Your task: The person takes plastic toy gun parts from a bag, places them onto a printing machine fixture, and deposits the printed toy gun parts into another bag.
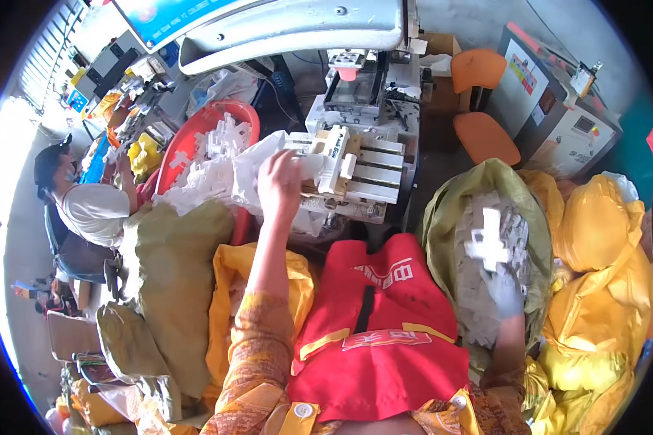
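the right hand (502,284) (gloved) gripped a white plastic cross piece (488,241) by its lower arm; it looked light and stiff. the left hand (279,183) closed on another white piece (313,165) at the fixture (363,172).

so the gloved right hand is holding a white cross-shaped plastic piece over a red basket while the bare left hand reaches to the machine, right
Not quite. In the head view the right hand holds the white cross-shaped piece over an open olive-green sack full of such pieces, not a red basket. The red basket sits on the left. The rest holds: the bare left hand reaches to the machine.
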A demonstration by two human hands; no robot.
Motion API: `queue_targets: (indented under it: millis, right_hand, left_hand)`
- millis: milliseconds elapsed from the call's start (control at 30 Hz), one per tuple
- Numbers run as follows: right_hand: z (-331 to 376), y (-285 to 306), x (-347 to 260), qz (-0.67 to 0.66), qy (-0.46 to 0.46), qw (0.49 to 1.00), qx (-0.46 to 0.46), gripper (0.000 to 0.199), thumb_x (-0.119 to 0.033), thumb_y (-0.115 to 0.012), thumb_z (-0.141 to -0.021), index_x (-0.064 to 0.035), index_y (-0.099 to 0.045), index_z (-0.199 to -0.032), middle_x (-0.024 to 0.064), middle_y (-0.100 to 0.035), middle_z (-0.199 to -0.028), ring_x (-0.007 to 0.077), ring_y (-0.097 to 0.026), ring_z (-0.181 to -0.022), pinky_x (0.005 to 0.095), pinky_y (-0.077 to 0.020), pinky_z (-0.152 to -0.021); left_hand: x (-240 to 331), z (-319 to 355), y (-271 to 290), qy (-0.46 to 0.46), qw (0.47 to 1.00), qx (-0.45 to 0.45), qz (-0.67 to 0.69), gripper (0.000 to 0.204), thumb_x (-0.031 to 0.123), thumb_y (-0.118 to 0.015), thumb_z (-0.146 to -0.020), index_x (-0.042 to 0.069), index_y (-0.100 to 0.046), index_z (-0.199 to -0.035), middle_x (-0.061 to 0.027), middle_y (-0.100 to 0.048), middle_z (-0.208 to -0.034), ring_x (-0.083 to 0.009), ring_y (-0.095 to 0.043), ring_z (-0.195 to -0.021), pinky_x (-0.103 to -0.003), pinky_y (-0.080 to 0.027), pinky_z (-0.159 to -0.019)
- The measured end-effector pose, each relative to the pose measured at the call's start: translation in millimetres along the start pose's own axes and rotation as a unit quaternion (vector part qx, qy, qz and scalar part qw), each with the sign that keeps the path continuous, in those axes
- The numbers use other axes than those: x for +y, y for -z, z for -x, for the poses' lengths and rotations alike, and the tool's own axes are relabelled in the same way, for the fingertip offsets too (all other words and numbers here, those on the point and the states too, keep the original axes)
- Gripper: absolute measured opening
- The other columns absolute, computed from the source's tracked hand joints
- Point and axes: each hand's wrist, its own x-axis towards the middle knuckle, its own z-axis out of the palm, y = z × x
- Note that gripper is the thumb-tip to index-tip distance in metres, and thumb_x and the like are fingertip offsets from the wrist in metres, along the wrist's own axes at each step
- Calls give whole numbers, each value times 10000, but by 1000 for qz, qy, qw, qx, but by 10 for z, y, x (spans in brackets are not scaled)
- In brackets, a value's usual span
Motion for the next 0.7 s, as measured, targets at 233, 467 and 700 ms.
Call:
queue_targets:
  millis: [233, 467, 700]
  right_hand:
    - [-917, -1589, -548, 121, 209, 966, -90, 397, -113, -578, -865, -33, -512, -1248, 81, -510, -1264, 201, -517, -1132, 354, -391, -995]
    - [-1657, -2845, -246, 534, 364, 752, -133, 355, -57, -614, -757, -107, -629, -1109, 137, -556, -1030, 291, -567, -940, 352, -462, -855]
    - [-1780, -2899, -171, 663, 368, 640, -125, 322, -167, -604, -798, -130, -635, -1117, 95, -570, -1004, 297, -572, -932, 403, -462, -840]
  left_hand:
    - [-29, -385, 266, -17, 988, 85, -125, 211, 226, -560, -871, 71, -638, -751, -121, -584, -667, -310, -582, -674, -406, -466, -644]
    - [-564, 716, 1262, 204, 967, 98, -117, 319, 231, -547, -882, -7, -530, -671, -166, -506, -622, -331, -485, -568, -413, -399, -552]
    - [-771, 2269, 1855, 296, 930, -15, -219, 329, 248, -577, -844, -6, -530, -642, -183, -513, -591, -363, -478, -543, -429, -385, -534]
